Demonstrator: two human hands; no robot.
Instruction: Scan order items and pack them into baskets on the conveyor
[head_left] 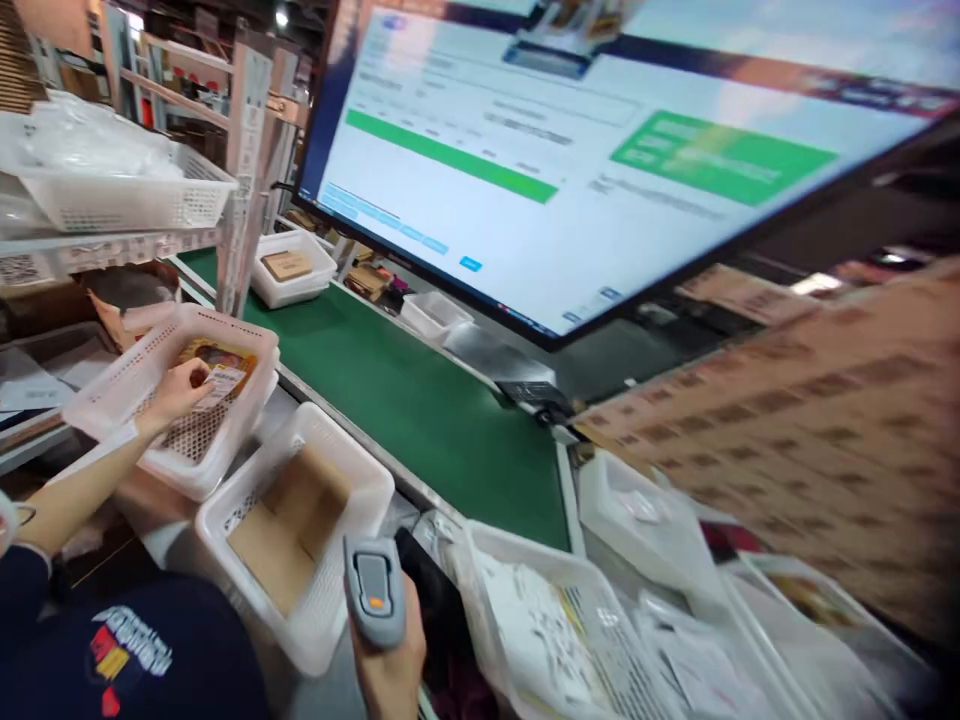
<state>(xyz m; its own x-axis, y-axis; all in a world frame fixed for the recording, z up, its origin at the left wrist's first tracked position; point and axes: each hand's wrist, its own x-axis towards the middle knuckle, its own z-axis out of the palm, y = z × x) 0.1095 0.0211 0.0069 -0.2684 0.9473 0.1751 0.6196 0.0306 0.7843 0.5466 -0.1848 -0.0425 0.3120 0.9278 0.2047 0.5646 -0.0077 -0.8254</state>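
My left hand (178,391) reaches into a white perforated basket (124,375) at the left. Its fingers are curled and pinched at the edge of a yellow-orange packet (241,362) that bears a white printed label. My right hand (394,660) is wrapped round a grey handheld barcode scanner (374,590) with an orange button, held at the lower middle. Between the two hands stands a white basket (360,460) with an open brown cardboard piece (289,530) in it.
A large monitor (480,160) hangs above a green conveyor belt (390,400). More white bins (540,640) with bagged goods line the lower right. Stacked cartons (825,430) rise at the right. A basket of clear plastic (135,195) sits on a shelf at the upper left.
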